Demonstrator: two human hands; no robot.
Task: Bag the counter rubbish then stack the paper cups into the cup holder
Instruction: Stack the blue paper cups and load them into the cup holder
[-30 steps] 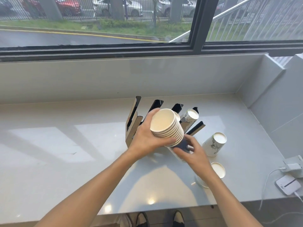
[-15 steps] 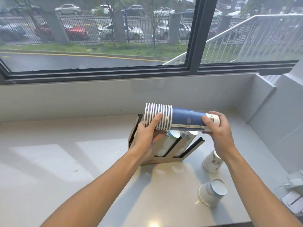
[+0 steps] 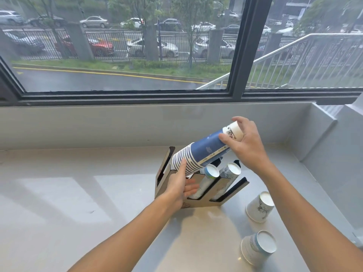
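A long stack of blue paper cups (image 3: 204,149) hangs tilted above the cup holder (image 3: 198,202), rims low at the left, base high at the right. My right hand (image 3: 245,142) grips the white base end. My left hand (image 3: 181,182) steadies the rim end with its thumb, fingers spread under it. The slotted cardboard cup holder stands on the white counter (image 3: 78,193) and carries two cup stacks (image 3: 220,179) in its middle slots. Its leftmost slots are partly hidden by my left hand.
Two upside-down cup piles stand on the counter at the right: a white patterned one (image 3: 259,208) and a nearer one with a blue band (image 3: 257,247). A window runs along the back, and a wall closes the right side.
The blue stack has gone from level to tilted, its rim end dropping toward the holder's left slots and its base end rising. My left hand has slid below the rims.
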